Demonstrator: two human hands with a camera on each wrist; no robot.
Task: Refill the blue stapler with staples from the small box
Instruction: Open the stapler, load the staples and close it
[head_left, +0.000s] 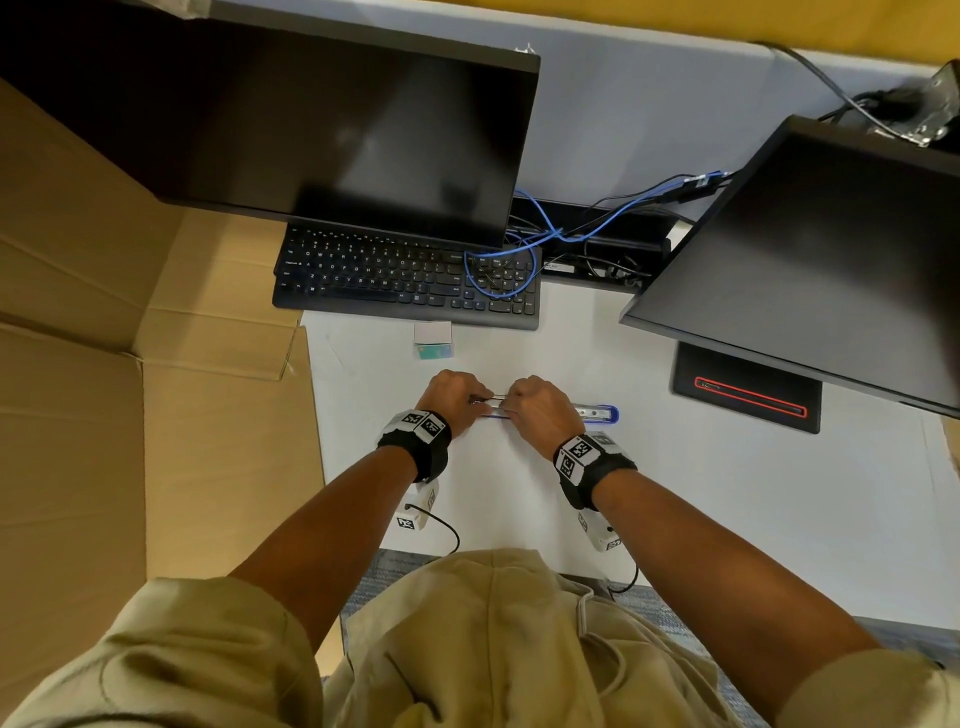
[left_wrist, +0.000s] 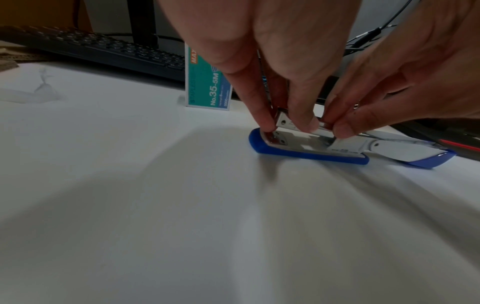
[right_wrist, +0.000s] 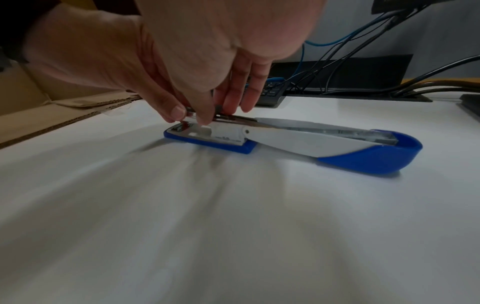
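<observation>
The blue and grey stapler (head_left: 597, 413) lies opened flat on the white desk (head_left: 727, 519), with its blue base (left_wrist: 306, 154) to the left and its cover (right_wrist: 363, 158) folded out to the right. Above the base, my left hand (left_wrist: 285, 125) pinches the front end of the metal magazine (left_wrist: 284, 123). My right hand (right_wrist: 207, 117) pinches the same rail just to the right of it. Fingers hide whether staples are in the rail. The small teal staple box (left_wrist: 207, 82) stands upright behind the hands, a little nearer than the keyboard.
A black keyboard (head_left: 405, 275) and two dark monitors (head_left: 337, 119) stand at the back, with blue and black cables (head_left: 571, 234) between them. Flattened cardboard (head_left: 104, 364) covers the left side. A black pad with a red outline (head_left: 748, 389) lies to the right.
</observation>
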